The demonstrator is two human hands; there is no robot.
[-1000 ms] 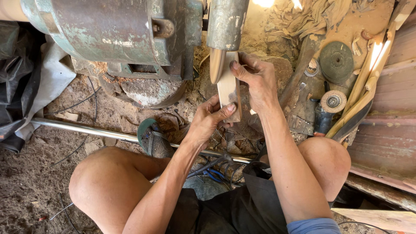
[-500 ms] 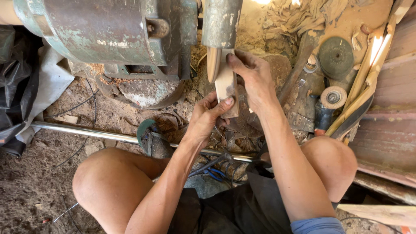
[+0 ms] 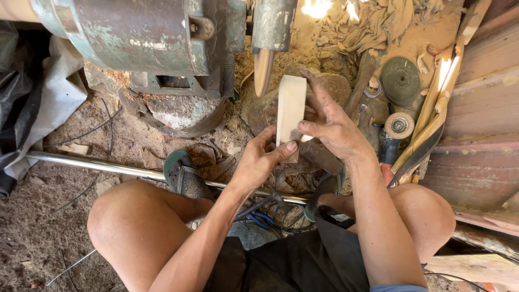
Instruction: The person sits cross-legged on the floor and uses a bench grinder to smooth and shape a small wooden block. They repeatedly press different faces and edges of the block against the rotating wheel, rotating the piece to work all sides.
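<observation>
Wooden block [image 3: 291, 105], pale and rectangular, stands upright below the rounded sanding tip [image 3: 263, 71]. Left hand [image 3: 260, 158] pinches its lower end; right hand [image 3: 331, 125] grips its side, fingers extended.

motor [image 3: 140, 38] blocks left, perhaps free right

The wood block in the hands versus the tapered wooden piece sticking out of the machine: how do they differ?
The wood block is pale, flat-sided and rectangular; the tapered wooden piece is darker tan, rounded and narrows to a tip. The block is gripped by the left hand and right hand; the tapered piece hangs from the metal cylinder, untouched. The block is wider. Both look like bare wood, side by side.
</observation>
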